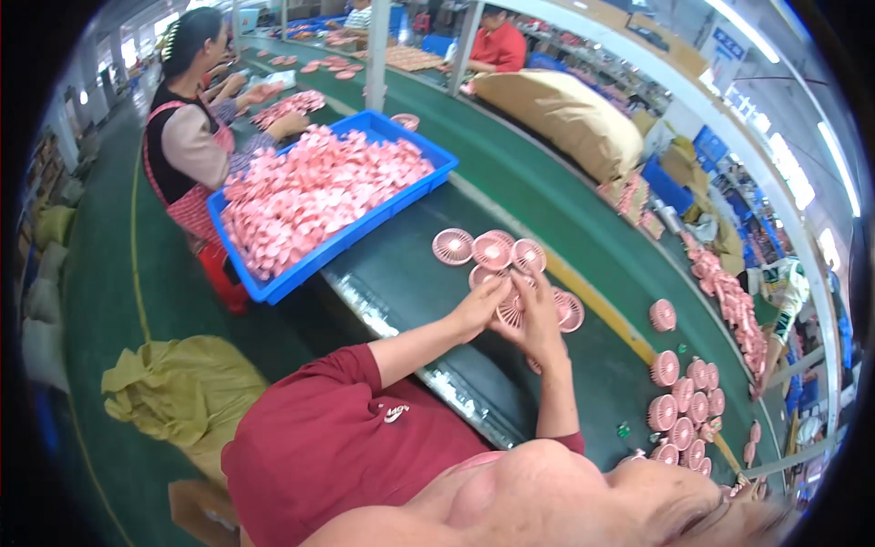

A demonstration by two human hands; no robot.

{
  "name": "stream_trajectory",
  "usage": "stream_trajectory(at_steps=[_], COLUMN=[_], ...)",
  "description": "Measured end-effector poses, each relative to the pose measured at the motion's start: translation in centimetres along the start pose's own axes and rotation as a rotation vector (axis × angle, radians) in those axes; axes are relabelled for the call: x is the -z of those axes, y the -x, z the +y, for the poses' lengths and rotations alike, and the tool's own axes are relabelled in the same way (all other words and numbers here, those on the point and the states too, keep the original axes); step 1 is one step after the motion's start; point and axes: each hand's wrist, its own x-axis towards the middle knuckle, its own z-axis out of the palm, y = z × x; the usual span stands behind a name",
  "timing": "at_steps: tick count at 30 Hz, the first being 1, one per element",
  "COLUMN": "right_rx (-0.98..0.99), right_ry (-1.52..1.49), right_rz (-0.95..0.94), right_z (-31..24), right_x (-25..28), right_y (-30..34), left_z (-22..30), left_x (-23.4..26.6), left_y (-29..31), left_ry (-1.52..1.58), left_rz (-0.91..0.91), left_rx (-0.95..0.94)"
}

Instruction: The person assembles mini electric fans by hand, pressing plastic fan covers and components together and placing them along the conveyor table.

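My left hand (480,305) and my right hand (540,319) meet over the dark green conveyor belt (410,273). Together they grip a round pink fan grille (510,313) between the fingers. Several more pink round grilles (492,251) lie flat on the belt just beyond my hands, and one (571,312) sits beside my right hand. A red sleeve covers my left upper arm.
A blue crate (264,287) heaped with pink parts stands to the left on the belt's edge. A co-worker in a pink apron (187,146) works behind it. Another cluster of pink grilles (684,410) lies to the right. A big tan sack (565,114) sits across the belt, and a yellow-green bag (182,387) lies on the floor.
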Motion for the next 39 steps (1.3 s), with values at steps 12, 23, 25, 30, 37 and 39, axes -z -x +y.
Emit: stream_trajectory(at_steps=[12,23,25,30,37,39], right_rx=[-0.478,-0.701,-0.667,-0.685,-0.690,-0.681], right_ry=[0.316,0.553,0.575,0.563,0.563,0.570], right_rz=[0.413,0.130,0.163,0.146,0.151,0.149], right_z=[17.9,20.6,20.9,21.1,21.1,21.0], right_x=[6.1,0.7,0.4,0.8,0.7,0.5], right_y=[3.6,5.0,5.2,5.5,5.1,5.1], left_z=[-7.2,-8.8,-8.8,-9.0,-9.3,-9.4], left_x=[-4.3,-3.0,-3.0,-3.3,-2.9,-2.8], left_y=[-1.7,-2.2,-2.1,-1.9,-2.0,-1.9], left_ry=[-0.359,-0.058,-0.122,-0.095,-0.105,-0.135], left_rz=[-0.822,-0.897,-0.980,-0.971,-0.995,-0.990], left_rx=[0.398,0.603,0.528,0.503,0.485,0.479])
